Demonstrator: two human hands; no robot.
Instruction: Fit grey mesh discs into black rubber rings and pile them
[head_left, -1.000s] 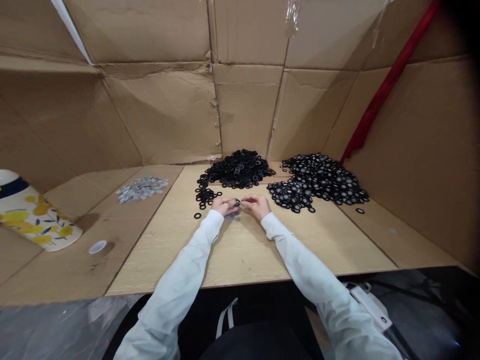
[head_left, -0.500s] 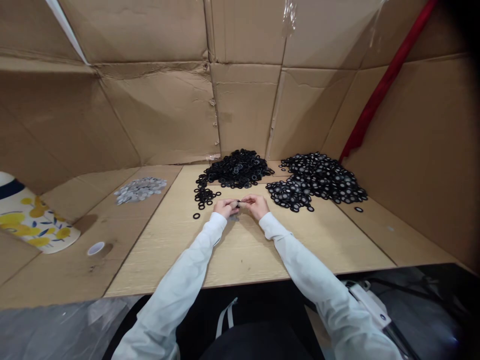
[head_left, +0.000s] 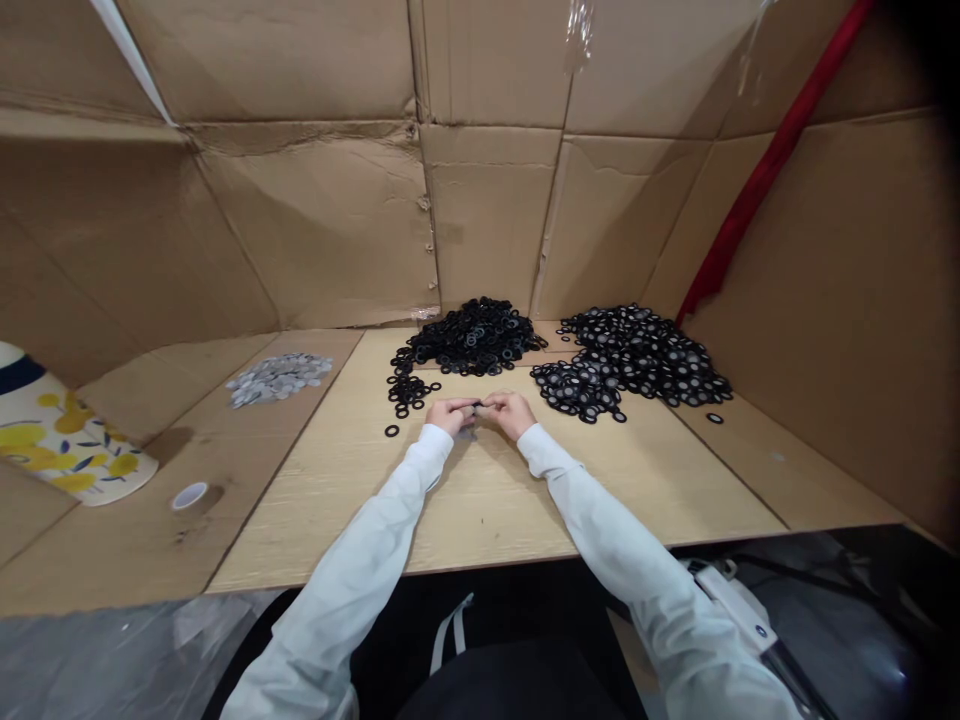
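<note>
My left hand [head_left: 451, 413] and my right hand [head_left: 511, 411] meet fingertip to fingertip over the middle of the wooden board [head_left: 495, 500]. Together they pinch a small black ring [head_left: 477, 406]; it is too small to make out more. Just behind my hands lies a heap of plain black rings [head_left: 472, 338], with a few strays [head_left: 409, 392] trailing toward my left hand. To the right spreads a second heap of black rings with pale centres [head_left: 630, 362]. A pile of small grey discs [head_left: 279, 377] lies at the left.
Cardboard walls [head_left: 480, 200] close in the back and both sides. A red strip [head_left: 757, 170] runs up the right wall. At far left sit a flower-patterned container [head_left: 60, 440] and a small white cap [head_left: 189, 495]. Plastic sheeting [head_left: 112, 650] covers the near left.
Both hands stay joined at the same spot, with only slight finger movement. The view has shifted a little.
</note>
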